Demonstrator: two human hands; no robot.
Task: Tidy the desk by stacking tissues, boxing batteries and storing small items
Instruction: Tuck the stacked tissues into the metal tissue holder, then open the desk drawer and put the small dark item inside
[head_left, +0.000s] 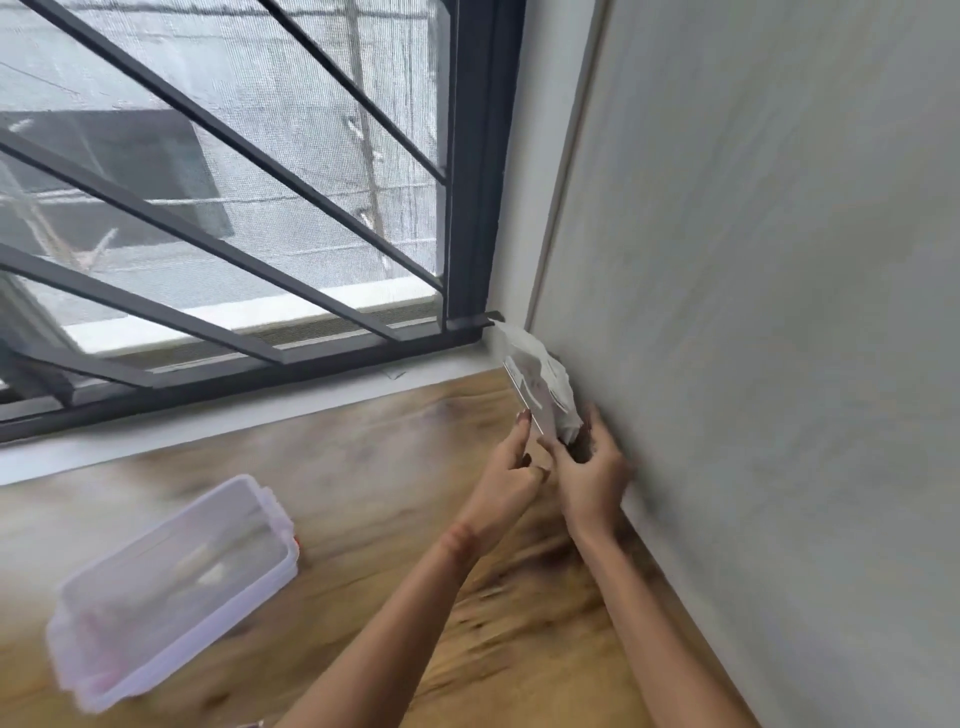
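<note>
Tissues (543, 382) lean on the wall (753, 312) at the worktop's (363, 467) 2 o'clock, long axis 11-to-5. Left grip (511, 465) and right grip (592, 470), equally near, pinch the near end from 6 o'clock.

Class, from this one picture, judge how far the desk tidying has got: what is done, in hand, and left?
Looks done: the clear box sits lidded on the desk, its contents too blurred to name. In hand: the left hand and right hand hold the tissue packs beside the wall. Left: settling that stack; no batteries or small items show, so the rest cannot be judged.
</note>
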